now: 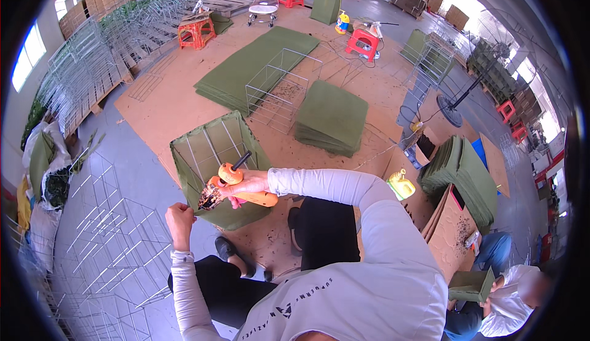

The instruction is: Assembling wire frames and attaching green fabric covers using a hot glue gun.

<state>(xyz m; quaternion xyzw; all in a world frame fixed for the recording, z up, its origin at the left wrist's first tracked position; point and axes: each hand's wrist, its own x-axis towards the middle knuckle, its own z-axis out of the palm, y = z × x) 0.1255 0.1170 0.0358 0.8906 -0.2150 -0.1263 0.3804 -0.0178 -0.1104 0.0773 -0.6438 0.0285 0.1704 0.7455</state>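
My right hand [244,185] is wrapped round an orange glue gun [261,199] with a dark, crusted tip; a short black rod sticks up from its orange body. The tip is over the near left corner of a green fabric box [246,138], which has a metal wire frame [206,147] inside it. At that same corner my left hand [180,221] is closed in a pinch, its fingertips beside the fabric edge. Whatever lies between those fingers is too small to make out.
Stacked green sheets [332,116] and a longer green pile [258,64] lie ahead on brown board. A wire frame [276,95] stands between them. More wire frames [117,236] crowd the left floor. A yellow jug [401,185] stands right; a person [510,298] sits at lower right.
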